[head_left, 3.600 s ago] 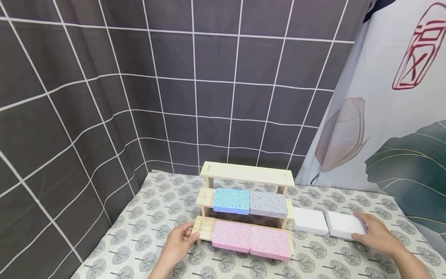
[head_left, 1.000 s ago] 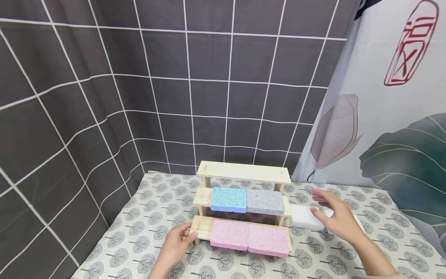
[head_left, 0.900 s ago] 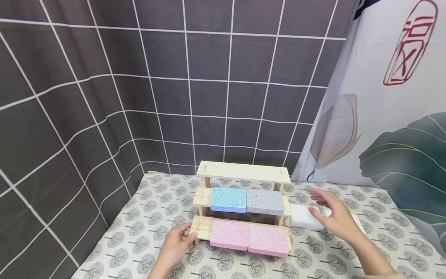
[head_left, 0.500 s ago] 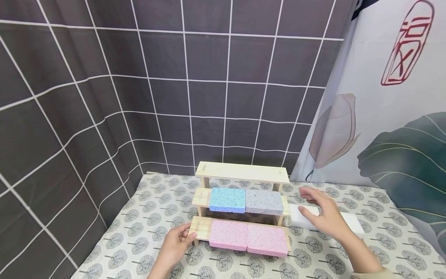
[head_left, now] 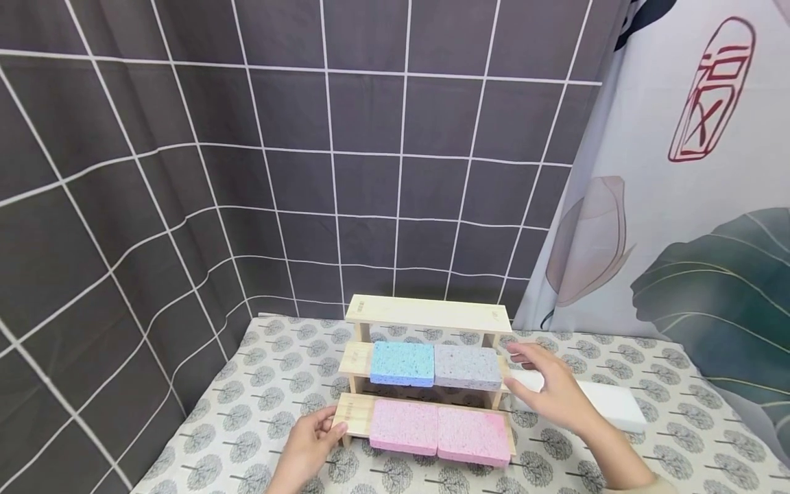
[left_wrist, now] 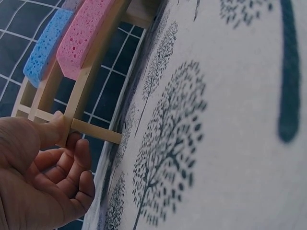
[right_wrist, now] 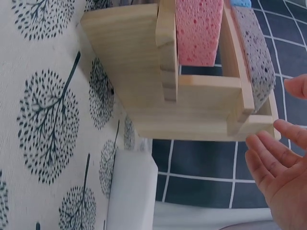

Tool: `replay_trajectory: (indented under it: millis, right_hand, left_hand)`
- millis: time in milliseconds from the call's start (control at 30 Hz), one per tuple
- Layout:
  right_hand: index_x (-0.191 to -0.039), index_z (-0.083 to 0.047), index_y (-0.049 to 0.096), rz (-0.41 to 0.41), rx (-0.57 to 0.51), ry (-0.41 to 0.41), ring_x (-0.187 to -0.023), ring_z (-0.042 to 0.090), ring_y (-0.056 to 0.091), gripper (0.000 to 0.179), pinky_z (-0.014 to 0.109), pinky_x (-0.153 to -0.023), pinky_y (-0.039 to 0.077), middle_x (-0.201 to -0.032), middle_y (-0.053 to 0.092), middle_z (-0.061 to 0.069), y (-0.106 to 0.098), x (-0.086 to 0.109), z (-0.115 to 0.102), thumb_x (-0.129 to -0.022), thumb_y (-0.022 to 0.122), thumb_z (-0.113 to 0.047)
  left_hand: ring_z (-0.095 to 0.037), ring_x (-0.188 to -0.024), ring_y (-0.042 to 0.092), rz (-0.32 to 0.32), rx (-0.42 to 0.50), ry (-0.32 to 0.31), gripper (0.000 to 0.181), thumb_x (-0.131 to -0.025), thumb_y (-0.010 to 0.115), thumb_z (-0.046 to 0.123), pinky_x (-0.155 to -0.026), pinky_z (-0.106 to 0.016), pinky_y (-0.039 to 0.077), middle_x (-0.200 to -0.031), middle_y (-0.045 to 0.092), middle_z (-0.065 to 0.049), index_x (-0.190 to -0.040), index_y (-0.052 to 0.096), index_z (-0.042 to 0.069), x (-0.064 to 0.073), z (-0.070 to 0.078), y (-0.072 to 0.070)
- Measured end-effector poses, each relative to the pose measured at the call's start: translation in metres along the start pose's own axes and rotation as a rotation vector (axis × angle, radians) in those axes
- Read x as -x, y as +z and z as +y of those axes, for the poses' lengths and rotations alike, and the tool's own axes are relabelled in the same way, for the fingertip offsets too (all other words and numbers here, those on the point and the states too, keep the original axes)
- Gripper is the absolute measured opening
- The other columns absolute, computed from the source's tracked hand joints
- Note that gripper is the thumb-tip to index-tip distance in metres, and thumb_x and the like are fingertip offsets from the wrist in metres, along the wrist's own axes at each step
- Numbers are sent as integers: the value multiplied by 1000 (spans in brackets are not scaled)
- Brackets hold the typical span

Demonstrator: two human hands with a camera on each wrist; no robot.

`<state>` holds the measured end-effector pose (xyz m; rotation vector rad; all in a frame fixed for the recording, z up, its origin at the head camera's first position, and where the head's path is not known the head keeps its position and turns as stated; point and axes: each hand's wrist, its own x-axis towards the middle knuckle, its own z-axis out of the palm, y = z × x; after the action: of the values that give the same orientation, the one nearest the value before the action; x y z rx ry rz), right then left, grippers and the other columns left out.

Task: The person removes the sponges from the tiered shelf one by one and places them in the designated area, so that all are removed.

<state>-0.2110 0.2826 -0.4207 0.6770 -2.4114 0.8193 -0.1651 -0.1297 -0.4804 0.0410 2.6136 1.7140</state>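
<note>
Right hand (head_left: 551, 390) moved from white blocks (head_left: 611, 406) to rack (head_left: 426, 313)

Its fingers were spread, three o'clock of the grey sponge (head_left: 467, 366); left hand (head_left: 308, 442) pinched the bottom shelf (head_left: 354, 413) at nine. Pink sponges (head_left: 404, 425) lay there, a pitted blue sponge (head_left: 402, 363) beside the grey.

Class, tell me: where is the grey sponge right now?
In the head view, the grey sponge lies on the middle wooden shelf, right of the blue sponge, near the right hand.
</note>
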Motion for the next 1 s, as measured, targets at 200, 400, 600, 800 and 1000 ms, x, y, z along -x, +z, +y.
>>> replay_trajectory:
  millis: [200, 400, 600, 800, 1000]
  right_hand:
    - [-132, -6, 62, -26, -20, 11, -98, 25, 67, 56, 47, -83, 58, -123, 67, 9, 6, -5, -7, -81, 83, -17]
    - [-134, -7, 61, -49, 0, 41, -101, 25, 67, 57, 52, -86, 56, -126, 66, 8, 11, -9, -9, -83, 83, -23]
    - [-132, -4, 62, -55, -16, 44, -104, 29, 67, 58, 56, -86, 55, -128, 65, 11, 13, -11, -9, -82, 84, -25]
    - [-130, -1, 63, -67, -27, 42, -101, 29, 68, 61, 53, -85, 57, -129, 65, 11, 14, -11, -6, -81, 86, -27]
    - [-130, -1, 62, -65, -48, 40, -102, 32, 67, 63, 56, -84, 56, -130, 64, 14, 15, -11, -5, -78, 87, -26]
  left_hand:
    - [-18, -73, 59, -2, -1, -10, 56, -94, 70, 12, -59, -25, 53, -87, 66, -5, -132, 49, -22, -1, 1, -1]
    - [-18, -71, 59, 0, 5, 1, 56, -93, 71, 13, -58, -25, 53, -85, 65, -5, -133, 49, -21, -1, 0, 0]
    - [-18, -71, 58, 5, 4, -14, 55, -94, 70, 14, -57, -25, 51, -84, 64, -4, -133, 51, -20, -1, -1, 0]
    - [-18, -72, 59, 6, 11, -25, 54, -94, 70, 14, -57, -25, 52, -84, 64, -5, -133, 51, -19, -1, 0, 0]
    - [-17, -70, 58, 7, 13, -18, 53, -94, 70, 14, -57, -24, 51, -84, 64, -5, -133, 52, -18, 0, -1, 1]
